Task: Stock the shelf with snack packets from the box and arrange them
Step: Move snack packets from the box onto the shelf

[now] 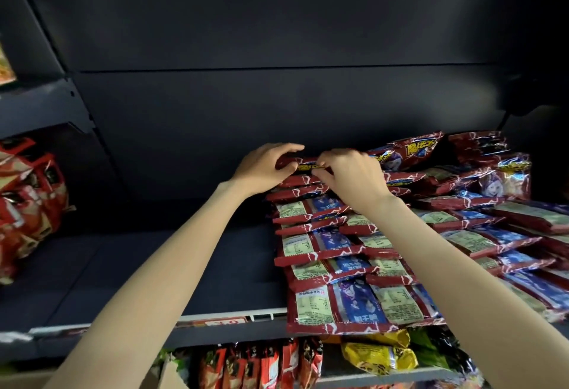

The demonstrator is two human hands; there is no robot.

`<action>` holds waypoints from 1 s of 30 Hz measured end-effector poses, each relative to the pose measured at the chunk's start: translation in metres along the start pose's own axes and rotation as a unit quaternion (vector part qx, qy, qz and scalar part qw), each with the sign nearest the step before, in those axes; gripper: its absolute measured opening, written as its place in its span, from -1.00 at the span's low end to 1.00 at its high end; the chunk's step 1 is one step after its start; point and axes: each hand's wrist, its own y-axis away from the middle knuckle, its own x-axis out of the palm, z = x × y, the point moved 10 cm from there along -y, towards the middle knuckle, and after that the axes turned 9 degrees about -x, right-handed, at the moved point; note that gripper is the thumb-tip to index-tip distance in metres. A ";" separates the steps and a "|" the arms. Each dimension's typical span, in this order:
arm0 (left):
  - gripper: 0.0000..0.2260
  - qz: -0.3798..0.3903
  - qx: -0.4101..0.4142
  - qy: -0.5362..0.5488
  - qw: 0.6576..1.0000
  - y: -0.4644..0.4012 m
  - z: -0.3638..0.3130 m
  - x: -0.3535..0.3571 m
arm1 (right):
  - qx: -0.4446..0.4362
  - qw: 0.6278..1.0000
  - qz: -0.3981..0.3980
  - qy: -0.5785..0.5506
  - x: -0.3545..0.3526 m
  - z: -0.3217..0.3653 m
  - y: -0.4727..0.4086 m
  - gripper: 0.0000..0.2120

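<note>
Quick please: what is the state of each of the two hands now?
Left hand: grips the left end of a red snack packet at the back of the row.
Right hand: pinches the same packet from its right.

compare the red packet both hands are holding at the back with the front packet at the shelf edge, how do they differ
The held packet stands on edge at the back of the row, gripped by the left hand and right hand; the front packet lies flat, untouched. The held one shows only a thin red and yellow edge; the front one shows its printed panels. Both have the same red wrapper.
</note>
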 end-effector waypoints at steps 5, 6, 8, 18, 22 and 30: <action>-0.82 -0.247 0.077 -0.067 0.963 0.071 -0.024 -0.058 | 0.008 0.974 -0.218 -0.065 -0.063 0.038 0.031 -0.86; -0.83 -0.287 0.091 -0.072 0.951 0.091 -0.026 -0.067 | 0.006 0.967 -0.246 -0.071 -0.070 0.049 0.039 -0.85; -0.86 -0.334 0.105 -0.088 0.933 0.132 -0.030 -0.079 | -0.007 0.953 -0.287 -0.095 -0.076 0.075 0.056 -0.84; -0.88 -0.117 -0.176 -0.227 0.951 0.336 0.059 -0.079 | -0.212 0.920 -0.041 -0.327 -0.001 0.267 0.117 -0.86; -0.85 -0.053 -0.318 -0.212 0.923 0.454 0.115 -0.070 | -0.318 0.868 0.127 -0.359 0.041 0.345 0.145 -0.83; -0.83 0.049 -0.480 -0.211 0.850 0.666 0.182 -0.039 | -0.514 0.761 0.312 -0.244 0.097 0.488 0.200 -0.75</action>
